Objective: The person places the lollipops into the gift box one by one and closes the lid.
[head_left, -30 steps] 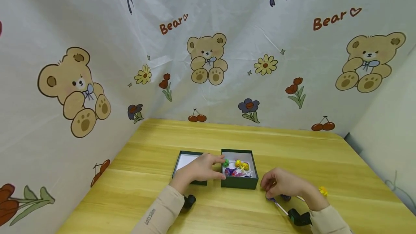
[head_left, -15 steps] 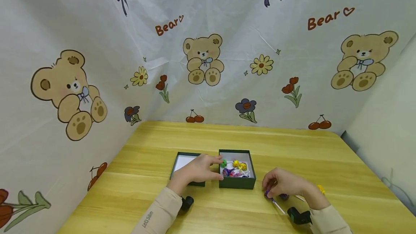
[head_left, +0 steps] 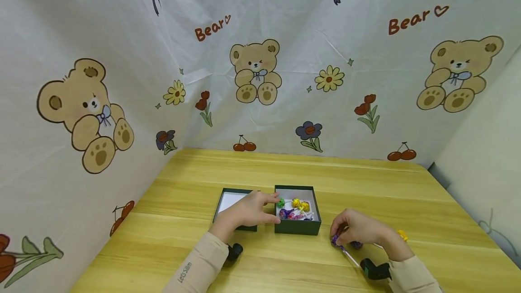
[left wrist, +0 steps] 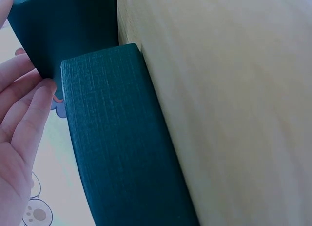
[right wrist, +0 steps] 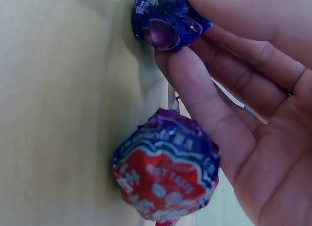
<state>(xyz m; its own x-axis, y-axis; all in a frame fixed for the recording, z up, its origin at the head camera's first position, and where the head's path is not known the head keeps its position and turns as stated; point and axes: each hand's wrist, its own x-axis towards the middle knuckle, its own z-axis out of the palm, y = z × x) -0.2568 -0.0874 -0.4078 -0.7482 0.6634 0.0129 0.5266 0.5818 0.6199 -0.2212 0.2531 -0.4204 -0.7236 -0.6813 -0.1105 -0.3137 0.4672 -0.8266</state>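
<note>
My left hand [head_left: 246,211] rests against the left side of the dark green box [head_left: 299,227], thumb by its near corner and fingers along the wall. Inside lie several wrapped lollipops, among them yellow ones [head_left: 300,205] and a green one [head_left: 281,203]. To the right of the box, my right hand [head_left: 360,229] pinches a purple-wrapped lollipop [right wrist: 165,28] by its head between thumb and finger. Its white stick [head_left: 351,257] points toward the near side. A second lollipop [right wrist: 165,172], wrapped in red and blue, lies on the table close beside these fingers.
A shallow green lid [head_left: 232,199] with a white inside lies left of the box, partly behind my left hand. Past my right wrist is a yellow lollipop [head_left: 403,235]. The wooden table [head_left: 228,166] meets a bear-print cloth [head_left: 260,125] at the back.
The pinched lollipop's purple head shows more clearly at my right fingertips than a second ago, and the hand has shifted slightly. My left hand stays at the box.
</note>
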